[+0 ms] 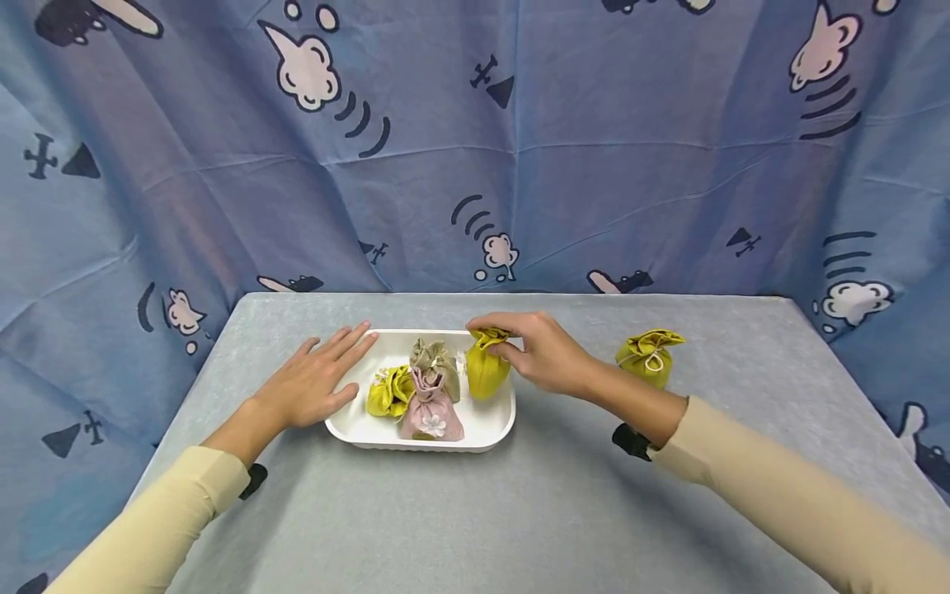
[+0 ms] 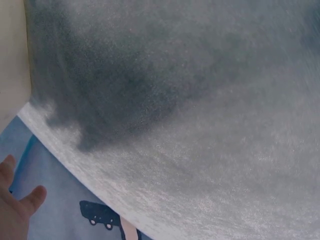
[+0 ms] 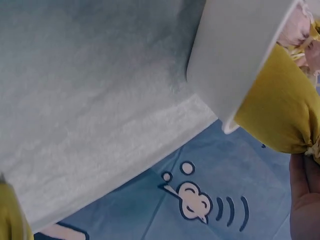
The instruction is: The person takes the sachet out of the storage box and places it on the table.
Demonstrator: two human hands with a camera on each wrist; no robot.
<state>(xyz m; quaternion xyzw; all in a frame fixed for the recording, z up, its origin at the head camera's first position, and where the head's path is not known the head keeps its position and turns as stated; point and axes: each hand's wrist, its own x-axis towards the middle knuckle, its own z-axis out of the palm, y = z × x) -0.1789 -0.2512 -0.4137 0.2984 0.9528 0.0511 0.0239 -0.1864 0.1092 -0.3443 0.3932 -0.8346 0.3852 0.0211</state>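
Observation:
A white tray [image 1: 364, 435] holds a yellow drawstring pouch [image 1: 382, 398] at its left, a grey-beige pouch [image 1: 449, 371] behind, and a pink pouch [image 1: 430, 408] with a white flower in front. At the tray's right end, my right hand [image 1: 545, 351] pinches the gathered neck of another yellow pouch [image 1: 486, 375]. That pouch also shows in the right wrist view, beside the tray wall [image 3: 235, 50]; whether it touches the tray floor I cannot tell. My left hand [image 1: 315, 384] lies with fingers spread at the tray's left edge, its fingertips by the rim.
An olive-yellow pouch [image 1: 649, 356] tied with a pale cord stands on the grey table [image 1: 445, 520], right of the tray and beyond my right forearm. A blue patterned curtain [image 1: 564, 190] hangs behind the table's far edge.

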